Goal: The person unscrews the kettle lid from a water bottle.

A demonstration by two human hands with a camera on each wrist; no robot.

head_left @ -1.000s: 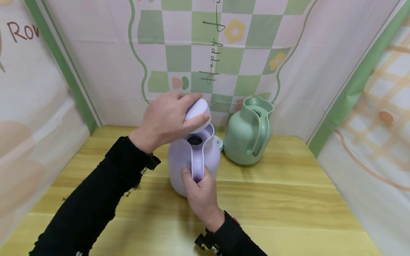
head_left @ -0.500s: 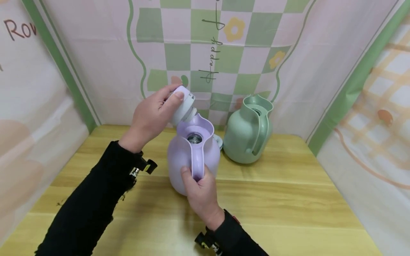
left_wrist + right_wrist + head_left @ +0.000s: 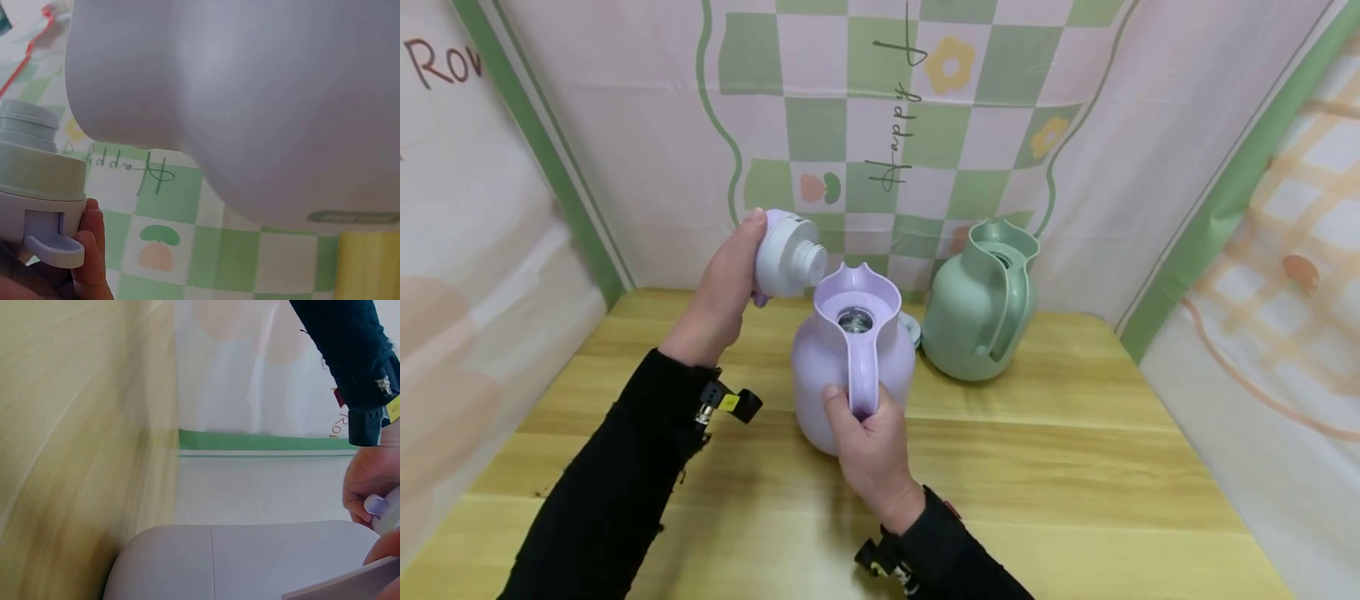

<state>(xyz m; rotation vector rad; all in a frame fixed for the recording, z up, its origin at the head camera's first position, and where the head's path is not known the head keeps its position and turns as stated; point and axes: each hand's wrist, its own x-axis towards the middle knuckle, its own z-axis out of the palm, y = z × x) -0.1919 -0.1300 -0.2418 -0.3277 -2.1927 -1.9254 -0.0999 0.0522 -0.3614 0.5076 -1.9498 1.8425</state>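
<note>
A lilac thermos jug (image 3: 820, 375) stands upright on the wooden table, its round mouth uncovered and a shiny lining visible inside. My right hand (image 3: 876, 450) grips the jug's handle (image 3: 862, 379), thumb on the near side. Up and left of the mouth, my left hand (image 3: 718, 287) holds the jug's stopper (image 3: 786, 254), lilac on top with a pale grey threaded plug turned toward the right. In the left wrist view the stopper (image 3: 40, 172) shows a small lilac lever (image 3: 56, 250), and fingers curl around its lilac part. The stopper is apart from the jug.
A green thermos jug (image 3: 973, 312) stands behind and to the right of the lilac one. Between the two jugs lies a pale round lid-like piece (image 3: 912, 329), partly hidden. Printed cloth (image 3: 820, 125) walls in the wooden table (image 3: 1060, 467) at the back and sides.
My left hand has lifted the stopper out of the jug's mouth and carried it left, tipping its plug sideways. The right hand has kept its grip on the handle.
</note>
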